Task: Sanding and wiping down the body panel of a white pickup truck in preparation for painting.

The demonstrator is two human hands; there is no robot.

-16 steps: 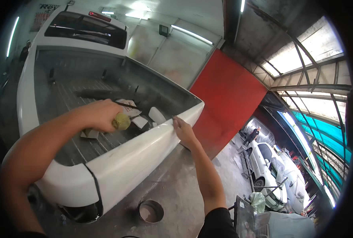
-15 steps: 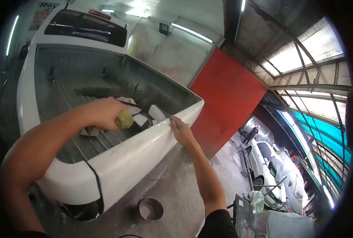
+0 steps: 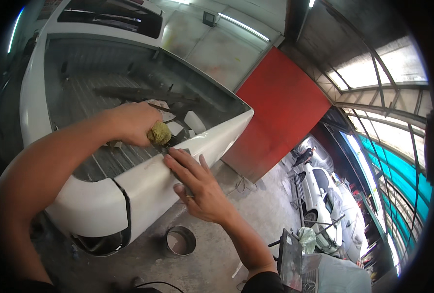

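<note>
My left hand is closed around a rounded, rough yellow-green sponge, just above the inner edge of a white pickup's tailgate. Close beside it, my right hand rests with fingers apart, its fingertips on the tailgate's top edge. A small grey patch shows by those fingertips; whether it is a loose sheet or a mark on the paint I cannot tell. Inside the truck bed, beyond my left hand, lie white pieces, some paper and a long dark strip.
A round bucket with greyish liquid stands on the concrete floor below the tailgate. To the right is a red panel. Farther right, a person in dark clothes stands near a white car. A dark cable lies low in view.
My right hand has slid left along the tailgate edge and turned flatter, now close to the sponge. My left hand with the sponge has shifted slightly right and up in view. The view has tilted downward.
</note>
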